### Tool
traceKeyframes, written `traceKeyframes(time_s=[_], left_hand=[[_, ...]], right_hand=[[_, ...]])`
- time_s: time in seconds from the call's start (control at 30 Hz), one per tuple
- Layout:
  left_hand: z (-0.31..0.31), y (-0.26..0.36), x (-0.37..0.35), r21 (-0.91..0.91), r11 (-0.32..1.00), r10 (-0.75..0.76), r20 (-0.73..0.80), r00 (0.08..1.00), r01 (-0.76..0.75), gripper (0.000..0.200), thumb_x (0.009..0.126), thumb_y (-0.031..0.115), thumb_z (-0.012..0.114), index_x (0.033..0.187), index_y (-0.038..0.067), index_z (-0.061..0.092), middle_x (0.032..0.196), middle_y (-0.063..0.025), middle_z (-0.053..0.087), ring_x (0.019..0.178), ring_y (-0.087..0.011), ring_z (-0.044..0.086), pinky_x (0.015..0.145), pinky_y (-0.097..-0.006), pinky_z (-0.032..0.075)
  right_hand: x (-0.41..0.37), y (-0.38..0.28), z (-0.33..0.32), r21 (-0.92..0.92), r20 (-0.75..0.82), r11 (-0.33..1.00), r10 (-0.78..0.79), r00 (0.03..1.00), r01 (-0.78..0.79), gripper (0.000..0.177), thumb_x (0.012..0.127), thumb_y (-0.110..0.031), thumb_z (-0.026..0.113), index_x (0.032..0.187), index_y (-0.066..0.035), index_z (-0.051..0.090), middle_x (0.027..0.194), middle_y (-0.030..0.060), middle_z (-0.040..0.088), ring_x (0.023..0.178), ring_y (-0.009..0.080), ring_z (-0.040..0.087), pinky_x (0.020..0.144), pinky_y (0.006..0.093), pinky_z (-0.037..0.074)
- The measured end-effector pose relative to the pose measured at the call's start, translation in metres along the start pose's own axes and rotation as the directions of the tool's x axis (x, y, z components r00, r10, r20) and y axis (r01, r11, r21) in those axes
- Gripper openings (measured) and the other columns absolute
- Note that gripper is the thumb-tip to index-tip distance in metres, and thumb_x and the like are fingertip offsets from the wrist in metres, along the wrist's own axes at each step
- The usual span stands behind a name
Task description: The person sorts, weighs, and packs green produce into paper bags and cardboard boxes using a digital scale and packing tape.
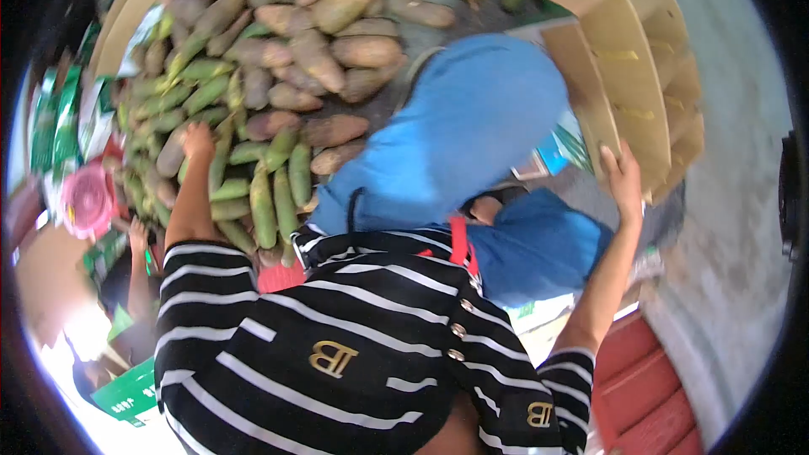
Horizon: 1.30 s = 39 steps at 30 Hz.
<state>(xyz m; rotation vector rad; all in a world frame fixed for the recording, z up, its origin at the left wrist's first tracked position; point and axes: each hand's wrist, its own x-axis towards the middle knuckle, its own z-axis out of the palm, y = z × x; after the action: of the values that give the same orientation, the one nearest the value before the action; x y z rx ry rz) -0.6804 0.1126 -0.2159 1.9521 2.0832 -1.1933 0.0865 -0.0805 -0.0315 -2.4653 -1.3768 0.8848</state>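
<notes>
My left hand (198,141) is down in the pile at the left, its fingers curled against a dark sweet potato (171,153). Green ears that look like corn in the husk (263,206) lie around that hand and below it. Beyond them spreads a heap of large brown-purple sweet potatoes (316,59). On the other side, my right hand (622,177) grips the edge of an open cardboard box (602,93), tilted beside my knee. Thumb and fingers pinch its wall. Strips of yellow tape show on the cardboard.
My bent legs in blue trousers (472,118) lie between pile and box. A pink basket (87,198) stands at the far left, near another person's hand (137,236). Green-and-white packaging (67,122) lines the left edge. Grey floor (742,118) runs along the right.
</notes>
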Motion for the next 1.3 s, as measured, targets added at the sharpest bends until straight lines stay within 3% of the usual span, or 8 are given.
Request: traceKeyframes(time_s=[0.33, 0.43, 0.57, 0.63, 0.67, 0.77, 1.07, 1.3], left_hand=[[-0.075, 0.035, -0.034, -0.031, 0.932, 0.354, -0.132, 0.926, -0.361, 0.025, 0.083, 0.015, 0.057, 0.103, 0.000, 0.058, 0.108, -0.0184, 0.058, 0.108, -0.0330, 0.051, 0.093, -0.0417, 0.040], [-0.117, 0.058, -0.010, -0.228, 0.806, 0.381, -0.505, 0.774, -0.546, 0.028, 0.084, 0.016, 0.059, 0.108, 0.001, 0.058, 0.096, -0.0177, 0.060, 0.096, -0.0345, 0.055, 0.086, -0.0395, 0.044], [-0.278, 0.134, -0.066, -0.372, 0.235, 0.330, -0.838, 0.434, -0.898, 0.034, 0.087, 0.018, 0.061, 0.115, -0.001, 0.057, 0.110, -0.0107, 0.060, 0.101, -0.0182, 0.054, 0.088, -0.0291, 0.042], [-0.343, 0.170, -0.101, -0.728, -0.033, 0.167, -0.679, 0.715, -0.684, 0.034, 0.089, 0.017, 0.058, 0.119, 0.001, 0.055, 0.114, -0.0105, 0.058, 0.101, -0.0177, 0.056, 0.085, -0.0286, 0.045], [-0.378, 0.189, -0.124, -0.571, 0.082, 0.145, -0.804, 0.577, -0.817, 0.033, 0.089, 0.014, 0.057, 0.120, 0.001, 0.055, 0.112, -0.0111, 0.059, 0.098, -0.0169, 0.058, 0.084, -0.0274, 0.046], [-0.450, 0.260, -0.188, -0.394, -0.365, 0.139, -0.919, 0.369, -0.844, 0.034, 0.089, 0.010, 0.055, 0.118, -0.007, 0.052, 0.114, -0.0164, 0.058, 0.102, -0.0190, 0.058, 0.087, -0.0297, 0.048], [-0.460, 0.376, -0.241, 0.124, -0.086, 0.622, -0.768, -0.150, -0.989, 0.034, 0.085, 0.022, 0.060, 0.110, -0.001, 0.056, 0.105, -0.0203, 0.059, 0.098, -0.0305, 0.057, 0.087, -0.0337, 0.043], [-0.416, 0.365, -0.285, 0.301, 0.269, 0.921, -0.358, 0.153, -0.915, 0.036, 0.083, 0.025, 0.060, 0.111, 0.002, 0.055, 0.111, -0.0190, 0.056, 0.099, -0.0380, 0.055, 0.082, -0.0417, 0.045]], right_hand=[[-0.006, -0.018, 0.018, -0.310, -0.282, 0.947, -0.001, 0.959, -0.090, 0.039, 0.085, -0.035, 0.056, 0.110, -0.006, 0.055, 0.103, 0.0189, 0.061, 0.099, 0.0360, 0.057, 0.082, 0.0434, 0.045], [-0.006, -0.025, 0.025, -0.257, -0.297, 0.952, 0.086, 0.951, -0.166, 0.028, 0.083, -0.030, 0.058, 0.096, -0.006, 0.054, 0.095, 0.0164, 0.062, 0.093, 0.0353, 0.058, 0.077, 0.0455, 0.046], [-0.005, -0.018, 0.033, -0.221, -0.323, 0.967, 0.047, 0.945, -0.123, 0.025, 0.082, -0.026, 0.059, 0.095, -0.005, 0.054, 0.095, 0.0155, 0.062, 0.093, 0.0340, 0.059, 0.077, 0.0447, 0.047], [-0.005, -0.016, 0.035, -0.206, -0.336, 0.971, 0.044, 0.941, -0.119, 0.024, 0.082, -0.025, 0.060, 0.095, -0.005, 0.055, 0.095, 0.0152, 0.062, 0.092, 0.0336, 0.059, 0.077, 0.0442, 0.047], [-0.005, -0.016, 0.034, -0.212, -0.338, 0.969, 0.046, 0.940, -0.124, 0.025, 0.081, -0.025, 0.061, 0.095, -0.005, 0.056, 0.095, 0.0150, 0.062, 0.092, 0.0332, 0.060, 0.076, 0.0435, 0.048], [-0.004, -0.017, 0.034, -0.222, -0.339, 0.968, 0.036, 0.940, -0.118, 0.026, 0.080, -0.026, 0.064, 0.096, -0.006, 0.059, 0.096, 0.0144, 0.063, 0.091, 0.0323, 0.062, 0.074, 0.0418, 0.050], [-0.002, -0.011, 0.037, -0.155, -0.363, 0.986, -0.005, 0.932, -0.055, 0.024, 0.080, -0.023, 0.063, 0.095, -0.006, 0.059, 0.094, 0.0130, 0.063, 0.092, 0.0315, 0.060, 0.076, 0.0420, 0.049], [0.005, -0.008, 0.042, -0.169, -0.407, 0.984, -0.020, 0.913, -0.054, 0.019, 0.077, -0.021, 0.064, 0.087, -0.005, 0.060, 0.088, 0.0129, 0.064, 0.088, 0.0314, 0.062, 0.071, 0.0432, 0.049]])
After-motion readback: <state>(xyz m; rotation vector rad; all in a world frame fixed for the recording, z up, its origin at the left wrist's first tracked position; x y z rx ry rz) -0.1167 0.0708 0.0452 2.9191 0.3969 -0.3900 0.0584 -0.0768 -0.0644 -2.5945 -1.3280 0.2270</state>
